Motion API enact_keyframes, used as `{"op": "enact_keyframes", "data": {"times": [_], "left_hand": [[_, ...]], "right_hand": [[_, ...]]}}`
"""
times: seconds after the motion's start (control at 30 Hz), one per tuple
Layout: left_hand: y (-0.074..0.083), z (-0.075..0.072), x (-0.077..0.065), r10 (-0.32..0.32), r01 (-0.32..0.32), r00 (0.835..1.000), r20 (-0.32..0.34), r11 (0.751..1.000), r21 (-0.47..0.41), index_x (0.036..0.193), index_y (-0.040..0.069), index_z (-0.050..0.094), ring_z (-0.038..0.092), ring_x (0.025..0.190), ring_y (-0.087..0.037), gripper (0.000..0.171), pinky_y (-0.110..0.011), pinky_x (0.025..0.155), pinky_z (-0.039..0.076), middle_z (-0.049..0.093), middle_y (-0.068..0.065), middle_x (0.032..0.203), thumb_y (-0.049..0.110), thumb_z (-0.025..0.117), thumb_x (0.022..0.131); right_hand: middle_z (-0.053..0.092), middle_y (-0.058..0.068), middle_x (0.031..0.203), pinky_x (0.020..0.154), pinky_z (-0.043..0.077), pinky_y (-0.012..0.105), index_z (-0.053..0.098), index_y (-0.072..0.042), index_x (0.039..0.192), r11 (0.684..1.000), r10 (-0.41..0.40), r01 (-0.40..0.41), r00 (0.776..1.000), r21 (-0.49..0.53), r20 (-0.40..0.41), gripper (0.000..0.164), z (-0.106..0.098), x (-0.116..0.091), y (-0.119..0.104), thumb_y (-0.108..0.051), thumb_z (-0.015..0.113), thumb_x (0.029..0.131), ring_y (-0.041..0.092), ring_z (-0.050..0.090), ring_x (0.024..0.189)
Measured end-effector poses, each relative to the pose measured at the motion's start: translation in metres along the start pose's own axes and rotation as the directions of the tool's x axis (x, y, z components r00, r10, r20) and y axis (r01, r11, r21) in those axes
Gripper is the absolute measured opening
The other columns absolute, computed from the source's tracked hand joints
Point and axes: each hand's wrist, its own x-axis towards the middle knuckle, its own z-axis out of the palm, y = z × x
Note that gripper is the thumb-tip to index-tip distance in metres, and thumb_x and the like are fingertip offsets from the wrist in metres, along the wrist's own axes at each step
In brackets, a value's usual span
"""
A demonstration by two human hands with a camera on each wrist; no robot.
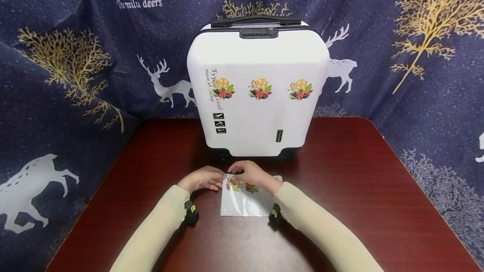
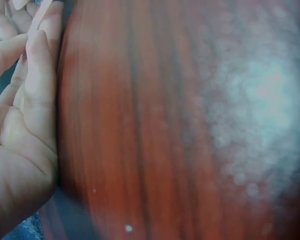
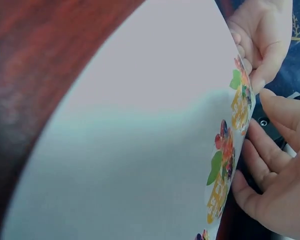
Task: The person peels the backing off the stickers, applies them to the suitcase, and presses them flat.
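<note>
A sheet of fruit stickers (image 1: 242, 205) lies on the table in front of a white suitcase (image 1: 257, 116). My left hand (image 1: 206, 178) is at its upper left corner; in the right wrist view, thumb and fingers of that hand (image 3: 265, 40) pinch the edge. My right hand (image 1: 251, 174) reaches over the upper edge. Up close, the right hand (image 3: 280, 165) has its thumb beside the edge and its fingertips at or behind it, with a gap between thumb and forefinger. Part of the sticker row is hidden beneath the right hand.
Three fruit stickers, the middle one (image 1: 260, 89) among them, are in a row on the suitcase front. The suitcase stands upright on the dark red table (image 1: 359, 171). Behind hangs a blue cloth (image 1: 124, 41) printed with deer and trees.
</note>
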Motion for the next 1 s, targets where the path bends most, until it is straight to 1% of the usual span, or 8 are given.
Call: {"op": "enact_keyframes", "data": {"times": [0.2,0.3,0.57,0.73,0.93,1.0], "left_hand": [[-0.0002,-0.0018,0.0028,-0.009,0.009,1.0,0.004,1.0,-0.006,0.127,-0.013,0.059,0.07,0.081,-0.007,0.04,-0.019,0.07,0.058,0.073,0.002,0.09,0.017,0.056,0.1],[-0.0007,-0.003,0.0034,-0.006,0.006,1.0,0.004,1.0,-0.006,0.128,-0.013,0.059,0.07,0.081,-0.007,0.041,-0.019,0.07,0.058,0.073,0.002,0.091,0.017,0.056,0.101],[-0.0011,-0.0028,0.0033,-0.006,0.006,1.0,0.001,1.0,-0.006,0.127,-0.014,0.059,0.07,0.081,-0.007,0.039,-0.02,0.07,0.058,0.073,0.003,0.089,0.016,0.056,0.101],[-0.0007,-0.0028,0.0024,-0.016,0.016,1.0,-0.003,1.0,-0.024,0.124,-0.012,0.06,0.069,0.079,-0.007,0.036,-0.02,0.07,0.058,0.072,0.003,0.088,0.014,0.056,0.101],[-0.0003,-0.0023,0.0016,-0.018,0.018,1.0,-0.009,0.999,-0.028,0.123,-0.012,0.061,0.069,0.079,-0.007,0.035,-0.02,0.07,0.058,0.072,0.003,0.087,0.014,0.056,0.101],[-0.0002,-0.002,0.0013,-0.021,0.021,1.0,-0.014,0.999,-0.027,0.123,-0.012,0.061,0.069,0.079,-0.007,0.035,-0.02,0.07,0.058,0.072,0.003,0.087,0.014,0.056,0.101]], "right_hand": [[0.075,0.014,0.115,0.099,0.055,0.041,0.072,-0.006,0.116,1.0,-0.013,0.013,0.999,-0.016,0.044,0.023,0.0,0.0079,-0.0003,-0.007,0.071,0.093,0.03,0.069,0.114],[0.075,0.013,0.114,0.098,0.056,0.04,0.072,-0.006,0.114,1.0,-0.011,0.012,0.999,-0.024,0.049,0.021,0.0006,0.0097,-0.0004,-0.006,0.071,0.093,0.029,0.069,0.112],[0.075,0.013,0.108,0.093,0.056,0.036,0.073,-0.006,0.11,0.999,-0.006,0.007,0.999,-0.031,0.032,0.019,0.0034,0.0102,0.0001,-0.003,0.073,0.092,0.025,0.069,0.104],[0.075,0.009,0.105,0.092,0.055,0.035,0.074,-0.008,0.109,1.0,0.014,-0.013,1.0,-0.019,0.013,0.017,0.0055,0.0094,0.0011,-0.008,0.074,0.092,0.019,0.067,0.1],[0.075,0.008,0.104,0.094,0.055,0.037,0.076,-0.009,0.107,0.999,0.035,-0.035,0.999,0.004,-0.011,0.013,0.0073,0.0096,0.0028,-0.011,0.073,0.094,0.018,0.066,0.1],[0.076,0.007,0.103,0.092,0.054,0.034,0.076,-0.009,0.106,0.999,0.039,-0.039,0.999,0.016,-0.013,0.012,0.0075,0.0098,0.0029,-0.011,0.073,0.094,0.016,0.065,0.097]]}}
